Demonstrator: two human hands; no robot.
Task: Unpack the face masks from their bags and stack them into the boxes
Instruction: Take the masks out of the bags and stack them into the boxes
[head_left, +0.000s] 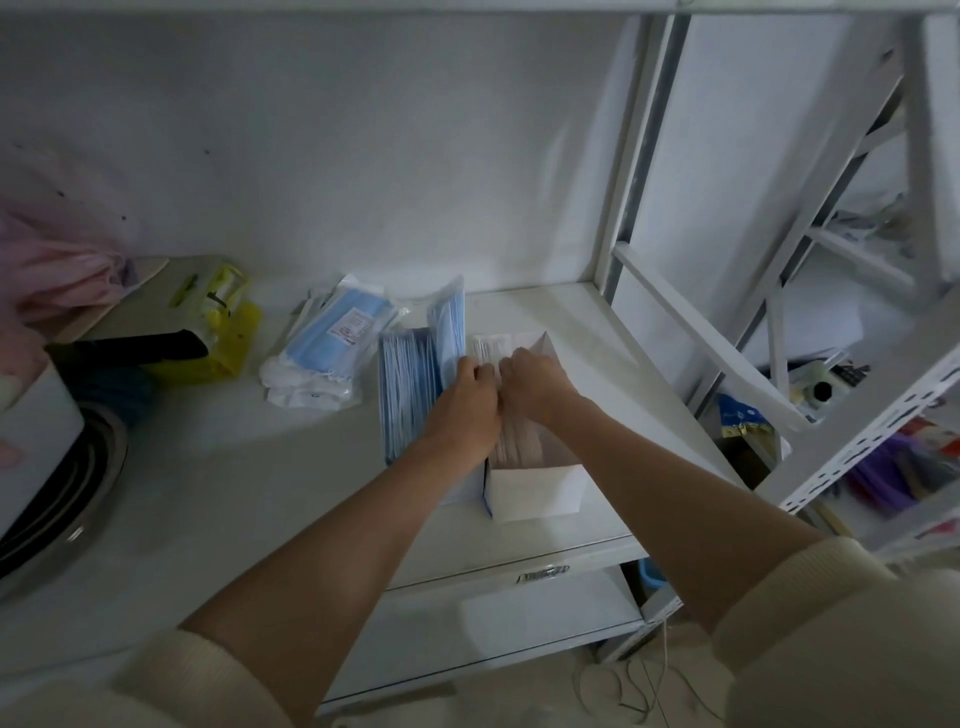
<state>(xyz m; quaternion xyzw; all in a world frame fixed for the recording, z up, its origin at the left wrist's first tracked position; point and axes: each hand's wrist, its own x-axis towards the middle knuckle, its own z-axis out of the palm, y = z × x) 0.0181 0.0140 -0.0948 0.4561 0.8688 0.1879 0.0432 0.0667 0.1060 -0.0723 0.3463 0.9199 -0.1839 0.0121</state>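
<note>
Both hands meet at the far end of the open box (535, 483), left hand (462, 400) and right hand (535, 382) pinching a white mask wad (488, 348) together; this looks like seating masks. Blue masks (410, 384) lie at nine o'clock, bagged masks (327, 343) at ten. Next: press flat, reach for more.

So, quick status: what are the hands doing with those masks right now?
Left hand and right hand both curled on masks at the open box. Bagged masks waiting behind. Nothing blocking.
</note>
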